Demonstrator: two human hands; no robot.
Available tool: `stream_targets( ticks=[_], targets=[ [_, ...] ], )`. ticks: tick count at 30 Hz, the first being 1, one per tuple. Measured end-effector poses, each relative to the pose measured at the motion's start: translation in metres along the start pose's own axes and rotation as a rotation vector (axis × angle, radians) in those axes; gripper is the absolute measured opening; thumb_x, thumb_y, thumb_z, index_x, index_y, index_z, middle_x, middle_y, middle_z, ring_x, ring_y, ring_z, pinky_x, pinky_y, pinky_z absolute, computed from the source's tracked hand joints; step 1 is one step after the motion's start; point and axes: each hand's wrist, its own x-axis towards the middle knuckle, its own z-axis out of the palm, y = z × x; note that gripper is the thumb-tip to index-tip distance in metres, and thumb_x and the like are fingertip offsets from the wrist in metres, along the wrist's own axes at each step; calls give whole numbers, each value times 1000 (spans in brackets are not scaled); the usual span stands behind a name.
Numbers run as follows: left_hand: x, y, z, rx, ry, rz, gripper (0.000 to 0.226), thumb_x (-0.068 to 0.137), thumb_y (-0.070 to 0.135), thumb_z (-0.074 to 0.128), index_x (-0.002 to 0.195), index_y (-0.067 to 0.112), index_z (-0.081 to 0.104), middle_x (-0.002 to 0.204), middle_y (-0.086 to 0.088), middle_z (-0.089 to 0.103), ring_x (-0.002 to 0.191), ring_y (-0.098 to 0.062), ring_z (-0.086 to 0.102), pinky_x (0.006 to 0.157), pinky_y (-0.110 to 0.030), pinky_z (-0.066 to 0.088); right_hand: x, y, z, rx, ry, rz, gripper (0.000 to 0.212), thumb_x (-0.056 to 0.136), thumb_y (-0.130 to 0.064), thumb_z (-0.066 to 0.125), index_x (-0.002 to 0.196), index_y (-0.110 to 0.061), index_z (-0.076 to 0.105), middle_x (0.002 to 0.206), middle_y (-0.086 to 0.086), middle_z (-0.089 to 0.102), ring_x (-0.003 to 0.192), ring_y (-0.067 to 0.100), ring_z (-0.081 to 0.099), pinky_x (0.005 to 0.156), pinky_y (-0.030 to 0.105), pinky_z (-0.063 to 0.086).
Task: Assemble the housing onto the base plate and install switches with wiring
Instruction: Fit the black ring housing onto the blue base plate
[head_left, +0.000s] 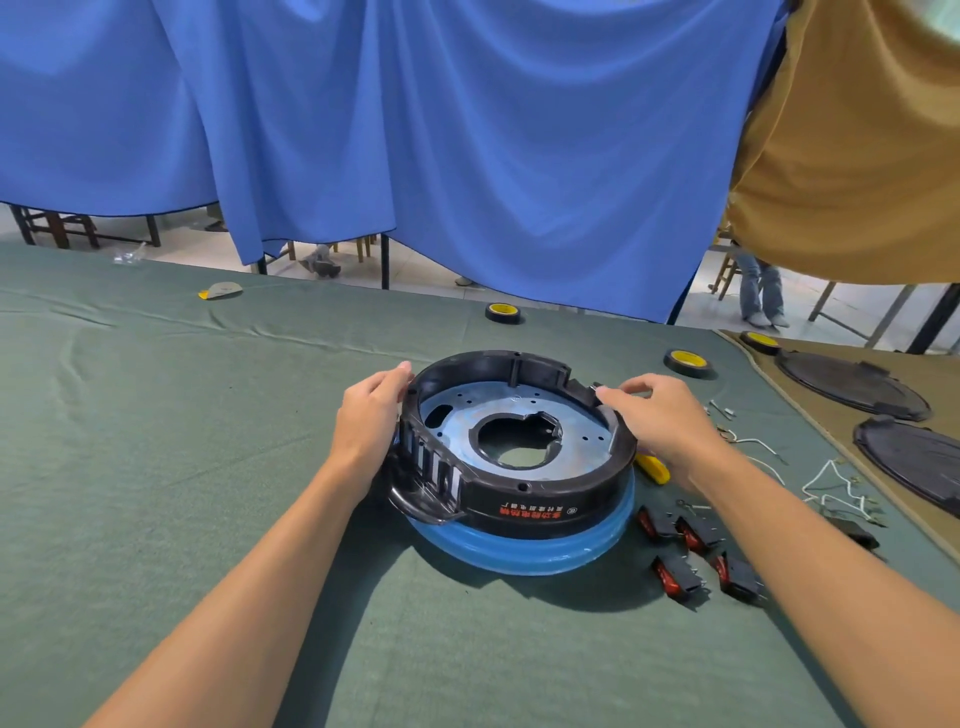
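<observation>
Two hands held one black housing: left hand curled round its left wall, right hand with fingers bent over the far-right rim, gripping. Housing sat at centre over the blue-filmed base plate, on a blue ring. Step judged: seating and aligning the housing. Next move called for fitting the four red rocker switches and white wires lying near right. Surface: green cloth, tape rolls far. Room: blue curtain behind.
</observation>
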Motion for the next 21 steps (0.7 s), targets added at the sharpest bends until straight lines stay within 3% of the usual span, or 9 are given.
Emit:
stream_targets(
  ticks=[4,7,10,15,17,21],
  targets=[
    [-3,0,4,-59,-141,-5,35,94,40,52,84,19,78,87,-10,76,84,-28,72,83,-42,54,-5,5,12,71,-28,7,13,90,-26,62,88,-16,69,90,13,71,89,38,67,80,56,53],
    [-4,-1,4,-41,-151,-5,38,95,41,51,81,19,78,83,-10,76,76,-25,72,76,-36,54,-3,4,15,77,21,-4,14,90,-13,58,83,-12,70,75,14,66,75,36,62,73,57,53],
    [-5,0,3,-1,-125,9,51,89,49,53,82,1,71,80,-15,70,73,-28,64,82,-44,52,0,4,13,56,26,-20,15,90,-9,57,84,-7,71,63,11,55,67,30,52,61,48,45],
    [-6,0,1,56,-120,41,62,75,59,55,81,-2,63,80,-14,60,75,-24,56,96,-55,45,1,4,13,106,4,-13,18,91,-11,58,79,-13,71,67,9,59,66,28,52,63,39,40],
    [-5,-2,1,38,-88,53,66,75,55,56,86,-10,59,77,-14,59,74,-24,55,94,-55,47,0,3,13,150,-9,2,19,92,-8,57,80,-13,71,70,10,61,63,26,53,59,37,42],
    [-5,-5,2,33,-21,66,60,74,51,58,81,-9,60,72,-17,59,69,-23,55,85,-56,50,-1,0,14,267,-29,34,21,93,-4,57,79,-11,70,70,8,63,55,20,56,47,27,45]
  ],
)
